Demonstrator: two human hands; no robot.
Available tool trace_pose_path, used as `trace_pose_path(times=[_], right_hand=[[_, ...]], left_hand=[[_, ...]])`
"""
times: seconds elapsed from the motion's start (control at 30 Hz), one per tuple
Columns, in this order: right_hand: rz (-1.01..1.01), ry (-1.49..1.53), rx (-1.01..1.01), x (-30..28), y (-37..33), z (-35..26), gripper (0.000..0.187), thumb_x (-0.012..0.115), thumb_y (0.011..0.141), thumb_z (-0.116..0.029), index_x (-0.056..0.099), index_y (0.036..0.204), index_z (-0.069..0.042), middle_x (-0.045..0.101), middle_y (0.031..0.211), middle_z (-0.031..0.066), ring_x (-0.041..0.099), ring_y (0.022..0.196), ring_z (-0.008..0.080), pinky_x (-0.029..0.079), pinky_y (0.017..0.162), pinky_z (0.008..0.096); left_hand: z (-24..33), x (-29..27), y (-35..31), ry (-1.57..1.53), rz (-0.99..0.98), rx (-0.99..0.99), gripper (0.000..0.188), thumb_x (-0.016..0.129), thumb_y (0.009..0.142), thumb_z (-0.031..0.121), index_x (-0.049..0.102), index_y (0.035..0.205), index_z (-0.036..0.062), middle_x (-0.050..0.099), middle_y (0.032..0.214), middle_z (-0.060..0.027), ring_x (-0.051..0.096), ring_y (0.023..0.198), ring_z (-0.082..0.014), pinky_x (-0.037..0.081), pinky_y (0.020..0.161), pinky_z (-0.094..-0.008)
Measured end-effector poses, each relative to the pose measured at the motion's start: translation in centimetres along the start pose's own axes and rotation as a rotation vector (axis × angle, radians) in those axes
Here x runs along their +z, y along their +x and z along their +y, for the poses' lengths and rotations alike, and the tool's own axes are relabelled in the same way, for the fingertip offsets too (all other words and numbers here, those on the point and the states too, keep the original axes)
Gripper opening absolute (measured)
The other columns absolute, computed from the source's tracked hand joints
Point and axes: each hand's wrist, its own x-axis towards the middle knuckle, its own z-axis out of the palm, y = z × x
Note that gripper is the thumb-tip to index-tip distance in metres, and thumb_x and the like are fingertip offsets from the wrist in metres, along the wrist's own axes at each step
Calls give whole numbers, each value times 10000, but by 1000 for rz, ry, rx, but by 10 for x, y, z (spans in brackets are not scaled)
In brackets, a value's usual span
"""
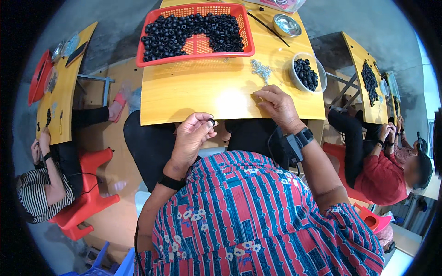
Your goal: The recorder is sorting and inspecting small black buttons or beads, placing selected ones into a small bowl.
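Note:
My left hand (195,134) is held at the table's near edge. Its thumb and fingers pinch a small round black part (211,122). Over the right half of the tabletop is my right hand (279,106), its fingers curled and the tips drawn together; whatever may be between them is too small to make out. Just beyond those fingertips lies a little heap of clear, shiny small pieces (261,71). A clear plastic tub (323,79) of black hollow parts (305,73) stands to the right of the heap.
A red basket (195,60) of similar black parts fills the far left of the yellow table (184,92). Behind the tub are a metal bowl (287,25) and a thin black stick (269,29). Other people sit at tables left and right, near red stools (87,188).

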Motion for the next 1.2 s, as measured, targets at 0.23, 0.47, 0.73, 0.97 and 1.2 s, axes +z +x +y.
trace_pose_path(times=[0.23,0.47,0.73,0.97,1.2], right_hand=[[-10,-149,-45,7,7,7,77,635,761,-88,639,837,-94,598,874,68,608,786,270,504,692,343],[-73,-455,-172,13,6,1,94,550,806,-93,549,897,-71,542,887,109,581,812,298,509,688,377],[-76,-434,-224,21,4,-2,113,530,798,-64,539,910,-54,548,889,110,583,830,294,512,714,371],[-97,-443,-266,23,13,-10,72,547,796,-80,547,859,-45,560,825,115,587,803,302,511,699,373],[-64,-67,-146,30,15,-17,65,607,802,-59,583,855,-32,590,764,74,602,686,206,494,636,303]], left_hand=[[2,2,-5,-10,3,-17,191,531,916,64,528,1101,17,614,977,-85,615,827,-113,533,769,-231],[4,3,-6,-105,-9,-22,190,527,908,36,541,1096,11,596,995,-89,613,870,-145,529,794,-254],[3,1,-13,-144,-21,-17,173,526,906,27,552,1077,11,593,1001,-84,610,861,-137,526,802,-252],[4,-1,-11,-93,-14,4,194,529,905,27,556,1095,2,590,990,-71,603,875,-132,527,823,-268],[6,3,-12,-60,-3,-2,202,535,899,23,551,1100,-2,586,989,-64,600,879,-129,527,830,-274]])
